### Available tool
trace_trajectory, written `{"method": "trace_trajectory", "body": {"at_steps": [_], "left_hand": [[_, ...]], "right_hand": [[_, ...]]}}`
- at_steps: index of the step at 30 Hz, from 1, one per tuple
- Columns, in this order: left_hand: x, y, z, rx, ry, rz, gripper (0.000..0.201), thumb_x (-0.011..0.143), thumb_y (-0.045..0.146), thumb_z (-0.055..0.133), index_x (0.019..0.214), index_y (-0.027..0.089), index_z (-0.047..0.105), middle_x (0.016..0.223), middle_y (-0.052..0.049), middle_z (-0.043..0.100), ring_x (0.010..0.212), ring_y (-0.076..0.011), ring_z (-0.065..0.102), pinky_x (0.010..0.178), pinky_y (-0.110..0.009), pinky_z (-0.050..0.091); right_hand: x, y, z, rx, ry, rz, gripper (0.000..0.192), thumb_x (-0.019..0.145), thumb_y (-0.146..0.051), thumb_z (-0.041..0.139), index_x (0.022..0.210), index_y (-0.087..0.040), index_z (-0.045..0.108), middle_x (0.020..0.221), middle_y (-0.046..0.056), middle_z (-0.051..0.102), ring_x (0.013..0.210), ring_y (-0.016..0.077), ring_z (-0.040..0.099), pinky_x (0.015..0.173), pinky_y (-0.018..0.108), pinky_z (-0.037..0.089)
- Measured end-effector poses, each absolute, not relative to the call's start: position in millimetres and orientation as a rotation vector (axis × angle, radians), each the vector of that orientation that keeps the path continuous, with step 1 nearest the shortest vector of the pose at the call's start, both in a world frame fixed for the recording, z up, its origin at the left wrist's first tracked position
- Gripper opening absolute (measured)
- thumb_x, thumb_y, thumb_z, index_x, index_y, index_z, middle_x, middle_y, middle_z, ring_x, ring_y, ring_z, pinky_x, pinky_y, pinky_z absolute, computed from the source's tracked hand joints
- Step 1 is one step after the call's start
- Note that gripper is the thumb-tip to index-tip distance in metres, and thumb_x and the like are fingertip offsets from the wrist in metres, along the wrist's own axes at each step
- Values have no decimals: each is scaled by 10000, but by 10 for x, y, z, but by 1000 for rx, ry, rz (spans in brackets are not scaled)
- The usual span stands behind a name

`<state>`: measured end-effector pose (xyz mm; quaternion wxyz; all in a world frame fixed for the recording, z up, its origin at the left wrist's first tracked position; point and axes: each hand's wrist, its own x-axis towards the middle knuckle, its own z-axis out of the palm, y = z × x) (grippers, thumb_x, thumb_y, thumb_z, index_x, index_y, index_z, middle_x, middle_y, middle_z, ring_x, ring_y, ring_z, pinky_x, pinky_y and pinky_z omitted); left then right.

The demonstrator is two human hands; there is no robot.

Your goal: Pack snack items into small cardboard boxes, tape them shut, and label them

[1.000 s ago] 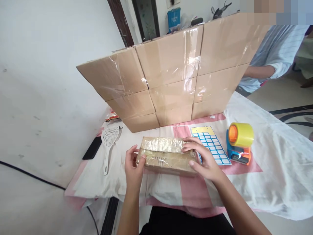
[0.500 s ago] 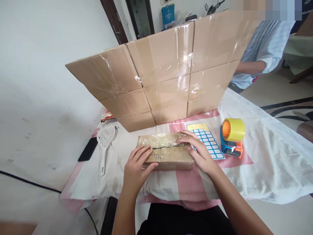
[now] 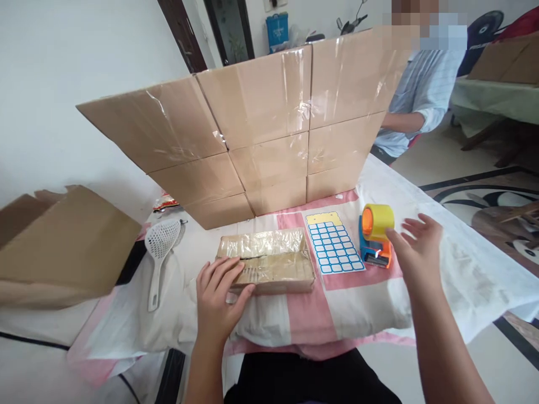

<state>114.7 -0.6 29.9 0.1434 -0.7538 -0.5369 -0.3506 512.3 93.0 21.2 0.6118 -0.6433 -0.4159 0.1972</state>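
A small cardboard box [image 3: 282, 268] with shiny clear tape on its top lies on the cloth in front of me. My left hand [image 3: 221, 292] rests on its left end, fingers laid across the top flap and thumb at the front edge. To the right, my right hand [image 3: 416, 247] is raised with its fingers apart, beside a tape dispenser [image 3: 376, 255] that carries a yellow tape roll [image 3: 384, 221]. The thumb overlaps the roll's edge in view; whether it touches, I cannot tell. Between box and dispenser lies a sheet of blue-bordered labels [image 3: 337, 247].
A tall wall of taped cardboard boxes [image 3: 269, 163] stands across the table's back. On the left are a white slotted skimmer [image 3: 162, 241], a dark flat object [image 3: 131, 264] and an open carton [image 3: 80, 241]. Beyond the boxes at right is a person in a striped shirt [image 3: 433, 95].
My right hand has left the small box and moved right to the tape dispenser. My left hand stays on the box. The view has shifted, bringing the open carton at left into sight.
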Motion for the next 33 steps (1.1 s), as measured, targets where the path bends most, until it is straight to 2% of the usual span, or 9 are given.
{"method": "trace_trajectory", "body": {"at_steps": [2,6,9,12,17,19,22,27,33], "left_hand": [[1142,9,293,-2184,-1548,-1016,298,877,274,703,1161,208,639,1178,-111,718,1167,-301,610,1071,-527,394],[1141,14,322,-2174,-1559,-956,281,886,282,690,1156,218,645,1174,-102,722,1160,-295,615,1078,-522,374],[1186,-7,373,-2133,-1531,-931,273,878,274,691,1144,218,656,1159,-103,728,1154,-303,618,1096,-545,338],[1317,-58,419,-2065,-1448,-1005,265,842,217,713,1103,203,671,1104,-118,737,1110,-316,629,1055,-555,367],[1846,-227,433,-2162,-1248,-1324,295,792,35,682,1028,211,661,845,-52,718,778,-204,645,751,-357,482],[2147,-293,444,-2389,-1281,-1411,339,828,62,657,1130,214,639,791,-31,696,679,-170,615,663,-310,481],[2559,-334,473,-2684,-1610,-1474,431,883,226,667,1305,193,586,847,-48,689,721,-174,641,654,-287,511],[2827,-314,432,-2700,-2135,-1628,132,899,284,640,907,198,740,880,-61,651,769,-171,622,705,-285,495],[2789,-339,419,-2582,-2332,-2022,253,916,365,648,790,214,806,684,-6,454,632,-125,461,559,-255,357]], "right_hand": [[5289,1134,161,-1511,-945,798,772,712,-450,835,1356,-205,488,1275,187,636,1117,365,669,893,486,593],[5385,1324,38,-1441,-1129,1183,560,727,-551,818,1104,-165,668,1140,152,733,973,318,722,771,396,621],[5361,1295,-81,-1347,-1147,1148,527,792,-578,766,1125,-183,662,1158,135,742,992,296,726,770,373,620],[5306,1211,-142,-1319,-1162,1001,481,834,-576,731,1105,-190,638,1039,113,768,933,274,739,754,359,614],[5002,877,78,-1180,-1185,945,402,878,-526,706,1051,-170,635,921,98,765,830,247,744,718,340,613],[4799,670,218,-1120,-1189,991,386,892,-511,694,1064,-169,644,935,105,766,815,251,745,683,341,617],[4505,375,364,-986,-1262,1057,394,952,-555,578,1037,-182,675,938,109,761,811,257,742,678,350,616],[4260,132,382,-909,-1313,1149,618,989,-674,341,1010,-183,715,886,116,743,742,265,715,605,361,594],[4223,144,281,-988,-1295,926,589,1028,-596,300,855,-213,712,715,77,698,587,229,651,494,329,518]]}}
